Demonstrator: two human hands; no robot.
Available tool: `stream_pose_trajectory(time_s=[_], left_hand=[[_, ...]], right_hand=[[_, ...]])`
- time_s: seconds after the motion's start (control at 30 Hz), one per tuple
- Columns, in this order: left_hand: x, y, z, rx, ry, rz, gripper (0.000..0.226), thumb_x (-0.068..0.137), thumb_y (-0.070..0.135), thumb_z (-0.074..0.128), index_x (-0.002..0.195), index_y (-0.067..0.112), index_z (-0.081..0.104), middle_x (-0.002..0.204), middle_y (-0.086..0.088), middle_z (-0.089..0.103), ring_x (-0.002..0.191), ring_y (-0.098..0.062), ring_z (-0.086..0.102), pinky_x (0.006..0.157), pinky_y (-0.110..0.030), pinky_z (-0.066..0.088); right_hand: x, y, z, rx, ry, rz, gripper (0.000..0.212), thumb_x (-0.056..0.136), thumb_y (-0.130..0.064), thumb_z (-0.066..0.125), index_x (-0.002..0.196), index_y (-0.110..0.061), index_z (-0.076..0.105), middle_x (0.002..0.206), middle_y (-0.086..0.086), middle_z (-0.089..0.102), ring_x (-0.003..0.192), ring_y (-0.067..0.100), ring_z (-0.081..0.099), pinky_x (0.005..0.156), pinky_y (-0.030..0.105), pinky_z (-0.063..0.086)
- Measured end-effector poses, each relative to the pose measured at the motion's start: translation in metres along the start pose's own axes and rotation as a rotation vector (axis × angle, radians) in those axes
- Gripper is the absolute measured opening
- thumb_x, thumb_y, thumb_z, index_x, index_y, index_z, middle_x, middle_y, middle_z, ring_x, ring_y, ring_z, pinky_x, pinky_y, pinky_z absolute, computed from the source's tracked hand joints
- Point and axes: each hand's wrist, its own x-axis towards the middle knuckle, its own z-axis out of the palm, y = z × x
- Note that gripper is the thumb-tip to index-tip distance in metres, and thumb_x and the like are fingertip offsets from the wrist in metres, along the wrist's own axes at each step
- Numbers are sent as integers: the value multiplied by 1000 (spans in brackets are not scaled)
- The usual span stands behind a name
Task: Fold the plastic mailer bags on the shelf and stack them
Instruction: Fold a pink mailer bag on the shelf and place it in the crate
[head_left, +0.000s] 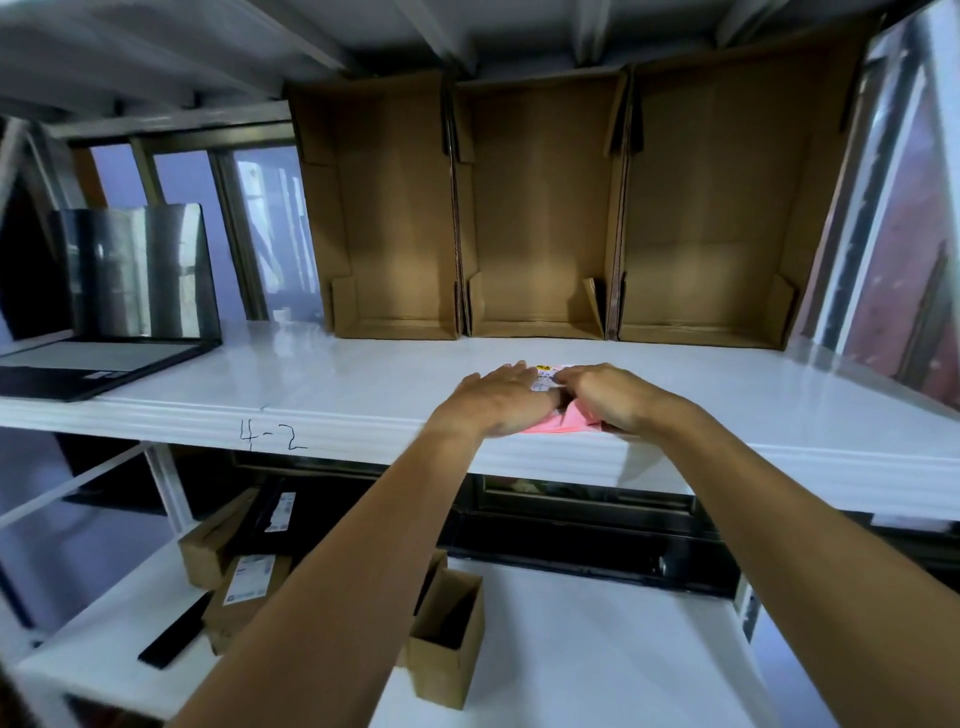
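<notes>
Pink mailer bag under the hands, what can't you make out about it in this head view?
Head view, the pink mailer bag: mostly covered by the left hand and the right hand, so how many folds it has, or whether it is one bag or several, is hidden.
Head view, the label: too small and partly under fingers, unreadable.
Head view, the right hand's grip: its curled fingers hide their tips, so pinching or pressing is unclear.

Both hands were down on the pink mailer bag (563, 422) at the front edge of the white shelf (337, 400). The left hand (496, 400) pressed flat, fingers straight; the right hand (610, 397) curled over the bag's fold. Behind stood three open cardboard boxes (540, 208), with an open laptop (104, 312) off left.
</notes>
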Motion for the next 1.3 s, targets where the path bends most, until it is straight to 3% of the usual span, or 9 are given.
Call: stream_pose_trajectory(time_s=[0.13, 0.3, 0.4, 0.57, 0.77, 0.9, 1.0, 1.13, 1.3], left_hand=[[1, 0, 0, 12, 25, -27, 70, 100, 61, 29, 158, 21, 26, 165, -2, 23, 151, -21, 22, 118, -42, 19], [9, -2, 2, 34, -2, -77, 71, 101, 57, 31, 160, 20, 17, 169, -1, 10, 154, -19, 11, 122, -43, 13], [17, -4, 1, 54, -51, -98, 69, 103, 50, 28, 161, 17, 10, 169, -2, 1, 155, -18, 3, 125, -46, 7], [19, -10, -1, 95, -63, -97, 63, 105, 42, 22, 161, 16, 6, 169, -2, -4, 155, -17, -3, 125, -47, 3], [17, -34, -1, 67, -42, -135, 60, 105, 33, 19, 161, 16, 6, 169, 1, -3, 155, -15, -1, 125, -44, 3], [0, -25, -6, 29, 70, -100, 51, 107, 26, 18, 154, 13, 30, 164, -8, 24, 150, -25, 24, 120, -44, 22], [-14, -22, -10, -63, 189, -27, 49, 110, 29, 17, 152, 12, 34, 161, -10, 32, 148, -28, 29, 119, -42, 25], [-22, -19, -5, 31, 226, 107, 47, 111, 21, 23, 156, 10, 31, 166, -4, 20, 152, -23, 20, 122, -39, 17], [-15, -20, -2, -100, 227, -27, 39, 108, 21, 36, 143, 8, 45, 137, -15, 60, 122, -34, 57, 104, -47, 44]], right_hand=[[-1, -1, 1, -64, -67, -8, 24, 96, -15, 36, 87, -11, 57, 90, 19, 65, 77, 25, 55, 74, 42, 44], [-1, -13, -3, -95, -126, 56, 27, 100, -11, 29, 91, -8, 55, 88, 24, 56, 82, 27, 47, 87, 43, 40], [2, -15, -6, -165, -166, 41, 40, 97, -20, 29, 117, 1, 56, 109, 28, 59, 90, 27, 50, 84, 39, 38], [3, -14, -14, -239, -193, 96, 71, 75, -31, 37, 143, -12, 45, 135, 15, 54, 111, 31, 57, 101, 46, 44], [-5, -1, -15, -174, -191, 39, 43, 104, -28, 35, 145, -23, 47, 156, -2, 39, 143, 30, 36, 116, 50, 24], [-7, 7, -11, 134, 3, 14, 49, 92, -47, 33, 112, -16, 65, 95, 3, 69, 94, 26, 58, 88, 48, 44], [-5, 13, -13, 599, 38, 28, 47, 94, -49, 40, 130, -23, 56, 106, 14, 72, 77, 25, 60, 70, 39, 44], [-12, 14, -7, -192, 169, -232, 49, 103, -54, 23, 148, -43, 38, 154, -4, 44, 134, 22, 46, 109, 42, 34], [-17, 10, 3, -597, 230, -509, 54, 97, -42, 19, 146, -40, 41, 134, 6, 64, 109, 28, 61, 91, 41, 45]])
